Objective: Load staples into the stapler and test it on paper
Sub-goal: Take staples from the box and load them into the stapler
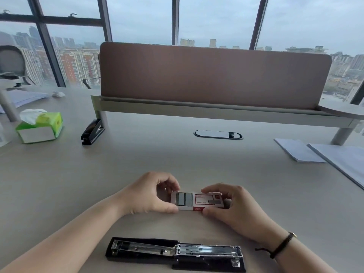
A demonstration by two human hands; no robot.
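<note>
A black stapler (175,254) lies opened flat near the front edge of the desk, its metal staple channel facing up. Just beyond it I hold a small red-and-white staple box (204,200) between both hands. Its inner tray is slid out to the left, showing grey staple strips (185,199). My left hand (149,194) pinches the tray end. My right hand (234,203) grips the sleeve end. White paper sheets (299,149) lie at the right of the desk.
A second black stapler (92,132) stands at the back left beside a green tissue box (40,125). A brown partition (214,73) on a raised shelf spans the back. A cable grommet (217,134) sits mid-desk. More paper (346,162) lies at the far right.
</note>
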